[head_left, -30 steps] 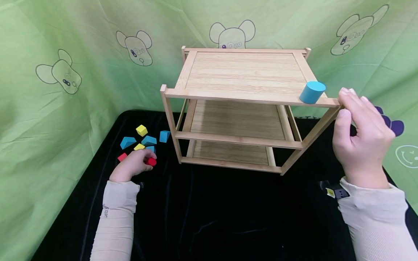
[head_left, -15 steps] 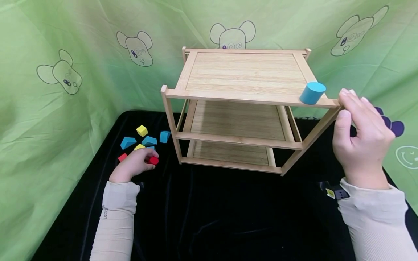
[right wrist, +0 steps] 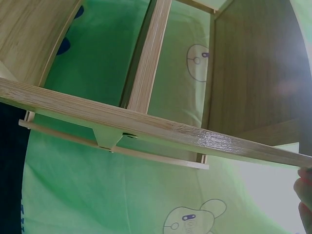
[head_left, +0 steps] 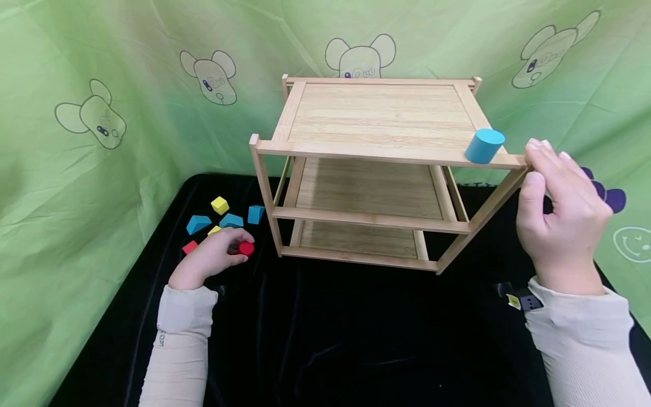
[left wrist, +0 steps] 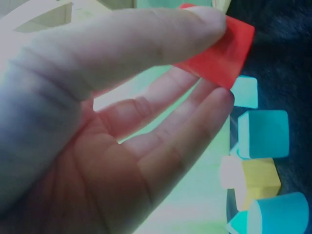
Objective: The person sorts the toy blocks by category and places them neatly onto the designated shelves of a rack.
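My left hand [head_left: 211, 254] pinches a red cylinder block [head_left: 246, 249] between thumb and fingers, beside the loose blocks on the black cloth. In the left wrist view, the thumb lies across the red block [left wrist: 222, 56] with the fingertips at its other side. My right hand [head_left: 567, 209] grips the front right corner of a three-tier wooden shelf [head_left: 376, 151]. Only its fingertips [right wrist: 304, 192] show at the right edge of the right wrist view, at the end of the post [right wrist: 195, 136]. A blue cylinder block [head_left: 485, 146] stands on the top tier near that corner.
Left of the shelf lie a yellow cube [head_left: 220, 205], a blue triangular block [head_left: 198, 224], another blue block [head_left: 256, 214] and a red block [head_left: 190, 247]. Black cloth [head_left: 346, 328] covers the surface in front. A green printed curtain [head_left: 152, 135] hangs behind and at the sides.
My left hand has shifted a little to the right, carrying the red cylinder block away from the other blocks. The right hand and the blue cylinder block stay in place.
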### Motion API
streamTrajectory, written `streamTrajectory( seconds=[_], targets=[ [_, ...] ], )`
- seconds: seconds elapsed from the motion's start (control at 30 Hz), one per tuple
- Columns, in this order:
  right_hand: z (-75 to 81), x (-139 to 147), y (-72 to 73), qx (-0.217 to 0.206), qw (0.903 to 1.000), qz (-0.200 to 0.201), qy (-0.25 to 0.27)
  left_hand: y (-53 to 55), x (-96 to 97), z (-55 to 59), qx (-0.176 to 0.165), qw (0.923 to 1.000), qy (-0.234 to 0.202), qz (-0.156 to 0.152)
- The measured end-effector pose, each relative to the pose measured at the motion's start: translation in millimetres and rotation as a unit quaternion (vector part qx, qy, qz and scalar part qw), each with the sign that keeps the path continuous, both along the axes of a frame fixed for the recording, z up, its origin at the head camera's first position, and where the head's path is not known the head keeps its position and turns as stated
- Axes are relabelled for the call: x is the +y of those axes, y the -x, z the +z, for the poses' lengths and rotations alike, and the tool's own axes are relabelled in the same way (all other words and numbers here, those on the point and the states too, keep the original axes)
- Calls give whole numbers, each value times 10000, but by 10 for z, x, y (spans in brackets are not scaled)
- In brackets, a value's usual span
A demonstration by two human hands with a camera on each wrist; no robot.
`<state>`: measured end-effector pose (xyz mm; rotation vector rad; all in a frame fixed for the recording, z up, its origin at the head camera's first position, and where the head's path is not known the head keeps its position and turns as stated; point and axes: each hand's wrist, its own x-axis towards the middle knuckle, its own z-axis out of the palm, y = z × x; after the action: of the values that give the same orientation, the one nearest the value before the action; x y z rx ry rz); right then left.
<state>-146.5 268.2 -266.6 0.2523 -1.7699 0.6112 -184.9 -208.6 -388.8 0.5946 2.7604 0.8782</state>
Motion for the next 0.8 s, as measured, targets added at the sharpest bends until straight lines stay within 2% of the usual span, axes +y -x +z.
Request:
streamTrajectory(
  seconds=[0.33,0.8],
  targets=[
    [0,-16,1,4,10000,14,44,-44,77,62,415,9989,-222,-72],
    [-4,-9,0,-16,10000,56,69,-97,173,164,536,9976,-420,-149]
  ],
)
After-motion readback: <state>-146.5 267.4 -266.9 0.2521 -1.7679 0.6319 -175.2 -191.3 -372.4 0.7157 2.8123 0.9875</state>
